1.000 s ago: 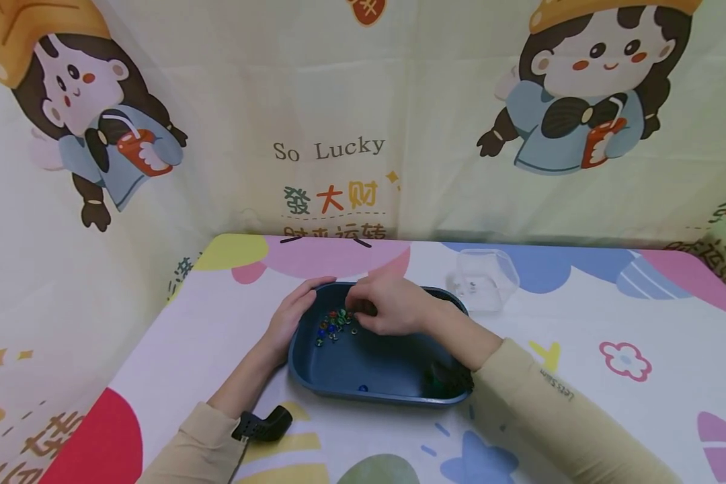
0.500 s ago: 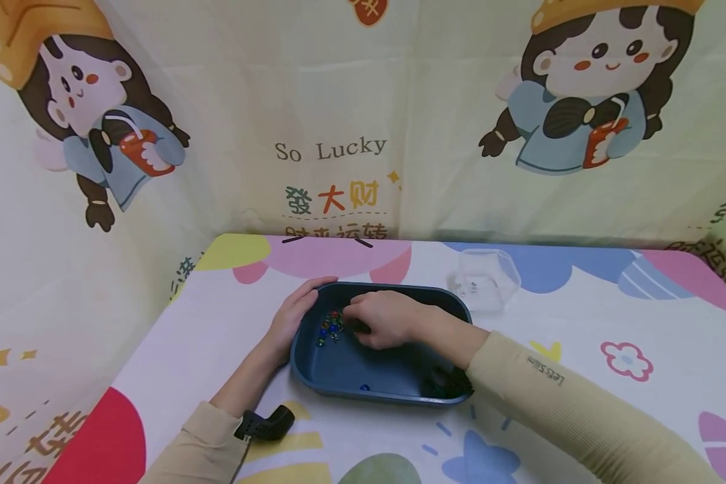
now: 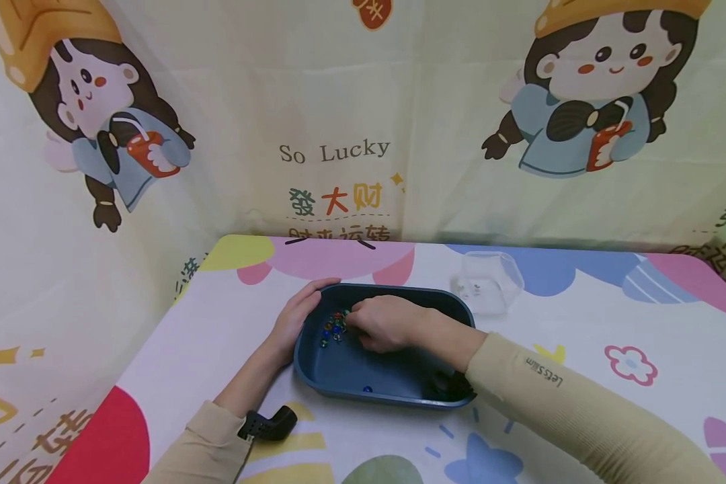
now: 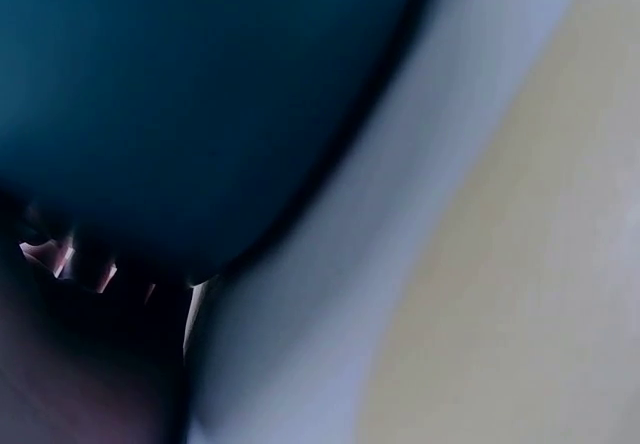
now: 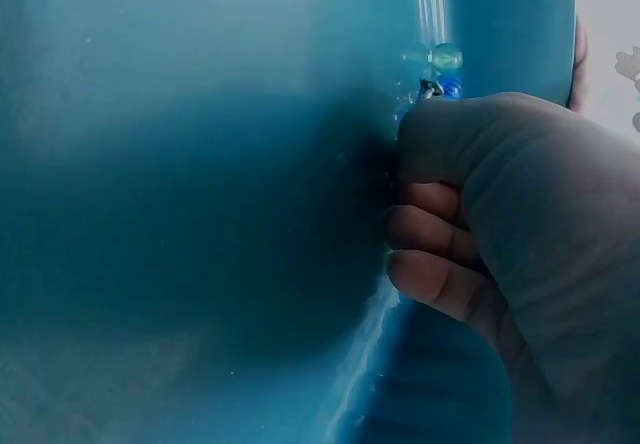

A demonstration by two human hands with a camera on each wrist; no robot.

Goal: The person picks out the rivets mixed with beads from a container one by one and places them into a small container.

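A dark blue oval tray holds a small cluster of coloured glass marbles near its left end. A lone blue marble lies by the tray's front wall. My right hand reaches into the tray, fingers curled down at the right side of the cluster. In the right wrist view a green marble shows just beyond the thumb; the fingertips are partly hidden, so I cannot tell whether they hold one. My left hand rests along the tray's left outer wall, fingers extended at the far corner.
A clear plastic box stands behind the tray to the right. A patterned cloth covers the table. A black wrist device sits on my left sleeve, and a dark shape lies under my right wrist. A printed curtain hangs behind.
My right hand has come lower into the tray, and its wrist has shifted slightly toward the front. The marbles nearest it look more closely gathered. My left hand stays on the tray's wall.
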